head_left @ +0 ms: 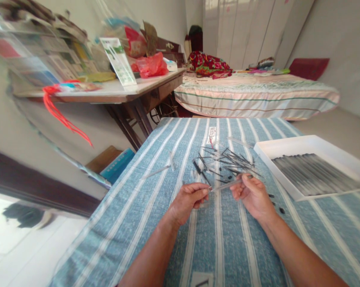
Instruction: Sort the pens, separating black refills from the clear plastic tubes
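Both my hands are raised over a blue-and-white striped cloth, close together. Thumb and fingers of my right hand (251, 193) are closed on one end of a slim translucent tube (227, 185), which slants toward my left hand. My left hand (190, 199) is pinched at the tube's other end, with a tiny piece at its fingertips too small to name. Just beyond them lies a loose heap of thin black sticks (235, 159), with small black caps (230, 177) and clear pieces among them. A thicker black rod (197, 167) rests at the heap's left.
To the right, a white tray (299, 196) holds a row of several dark-filled tubes. Clear tubes (154, 172) lie on the cloth at left. A side desk (108, 95) with bags and red cords (65, 115) stands at left; a bed (257, 93) is behind.
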Demonstrator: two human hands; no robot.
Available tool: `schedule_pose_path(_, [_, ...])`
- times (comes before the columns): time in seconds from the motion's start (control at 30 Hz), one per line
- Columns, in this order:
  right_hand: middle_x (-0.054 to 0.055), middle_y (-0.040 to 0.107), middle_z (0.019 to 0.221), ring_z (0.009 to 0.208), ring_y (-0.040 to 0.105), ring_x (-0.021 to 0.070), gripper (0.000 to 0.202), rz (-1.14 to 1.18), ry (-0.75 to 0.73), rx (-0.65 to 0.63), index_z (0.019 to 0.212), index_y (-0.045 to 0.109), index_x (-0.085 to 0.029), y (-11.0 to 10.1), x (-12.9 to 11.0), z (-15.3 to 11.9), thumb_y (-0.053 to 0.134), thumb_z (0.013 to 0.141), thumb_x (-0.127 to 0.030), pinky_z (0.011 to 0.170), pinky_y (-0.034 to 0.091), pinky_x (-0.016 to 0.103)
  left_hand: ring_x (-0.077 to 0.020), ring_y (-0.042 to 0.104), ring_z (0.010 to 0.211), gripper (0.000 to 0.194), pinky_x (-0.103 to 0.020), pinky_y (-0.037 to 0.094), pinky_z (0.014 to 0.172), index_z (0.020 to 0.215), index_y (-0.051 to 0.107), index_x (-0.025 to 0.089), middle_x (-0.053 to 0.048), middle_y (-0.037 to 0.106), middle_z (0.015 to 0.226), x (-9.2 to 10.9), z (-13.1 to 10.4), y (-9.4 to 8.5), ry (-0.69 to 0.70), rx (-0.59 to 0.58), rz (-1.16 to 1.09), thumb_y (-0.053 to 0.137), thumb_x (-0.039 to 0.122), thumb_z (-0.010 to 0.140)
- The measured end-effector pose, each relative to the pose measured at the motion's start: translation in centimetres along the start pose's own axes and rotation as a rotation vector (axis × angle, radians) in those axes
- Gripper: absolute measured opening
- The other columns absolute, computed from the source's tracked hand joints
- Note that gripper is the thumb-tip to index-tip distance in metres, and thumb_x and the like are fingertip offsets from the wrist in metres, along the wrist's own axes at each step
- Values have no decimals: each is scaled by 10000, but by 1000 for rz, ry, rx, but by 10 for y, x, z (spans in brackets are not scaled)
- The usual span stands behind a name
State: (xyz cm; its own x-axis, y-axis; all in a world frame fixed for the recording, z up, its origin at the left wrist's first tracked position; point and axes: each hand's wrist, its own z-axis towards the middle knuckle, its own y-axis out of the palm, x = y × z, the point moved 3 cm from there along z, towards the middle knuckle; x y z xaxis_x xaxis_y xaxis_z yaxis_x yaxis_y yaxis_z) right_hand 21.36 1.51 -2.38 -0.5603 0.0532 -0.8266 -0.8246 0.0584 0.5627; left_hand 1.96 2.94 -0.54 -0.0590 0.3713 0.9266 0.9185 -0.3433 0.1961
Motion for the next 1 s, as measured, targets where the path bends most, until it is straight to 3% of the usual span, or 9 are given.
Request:
schedule_pose_path(0.63, [61, 691, 640, 430, 582, 129, 198, -75, -10, -15, 775, 558, -156, 8, 2, -4, 639, 739, -333, 405, 447, 227, -31, 371, 442, 192, -171, 231, 418, 746, 632, 113, 18, 526, 566, -5, 1, 6, 54, -40, 40, 628, 300, 703])
schedule_pose_path(0.83, [36, 669, 562, 372, 546, 123, 187, -101, 22, -22, 748, 563, -154, 9, 4, -6, 673, 696, -296, 372, 418, 217, -34, 387, 417, 224, -158, 194, 383, 785, 610, 140, 18, 549, 557, -10, 1, 10, -42, -32, 5, 628, 342, 690])
schedule_pose_path(1.0, [30, 661, 544, 372, 543, 116, 179, -126, 56, -41, 729, 591, -146, 13, 7, -10, 676, 685, -297, 369, 413, 211, -21, 349, 371, 231, -162, 166, 368, 688, 589, 130, 28, 525, 505, -11, 0, 15, -78, -22, -57, 646, 353, 670])
